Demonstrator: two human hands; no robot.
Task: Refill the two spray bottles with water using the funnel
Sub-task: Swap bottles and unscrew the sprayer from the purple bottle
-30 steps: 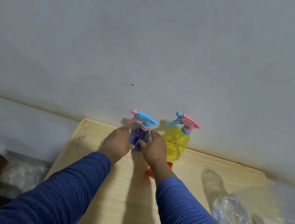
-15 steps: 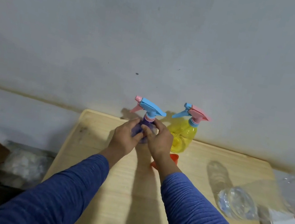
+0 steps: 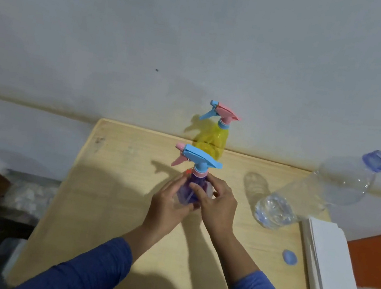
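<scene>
Both the left hand (image 3: 169, 201) and right hand (image 3: 218, 205) grasp the purple spray bottle (image 3: 189, 190) near the table's middle, trigger head still on; unscrewing it looks next

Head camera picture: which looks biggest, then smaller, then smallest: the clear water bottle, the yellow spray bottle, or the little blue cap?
1. Water bottle, though it stands nearer the camera.
2. Yellow spray bottle.
3. Blue cap.

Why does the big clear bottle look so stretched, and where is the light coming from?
Head view: the wide lens stretches the clear water bottle near the right edge. Shadows of both hands and the purple spray bottle fall leftward on the wooden table, so the light probably comes from the right.
</scene>
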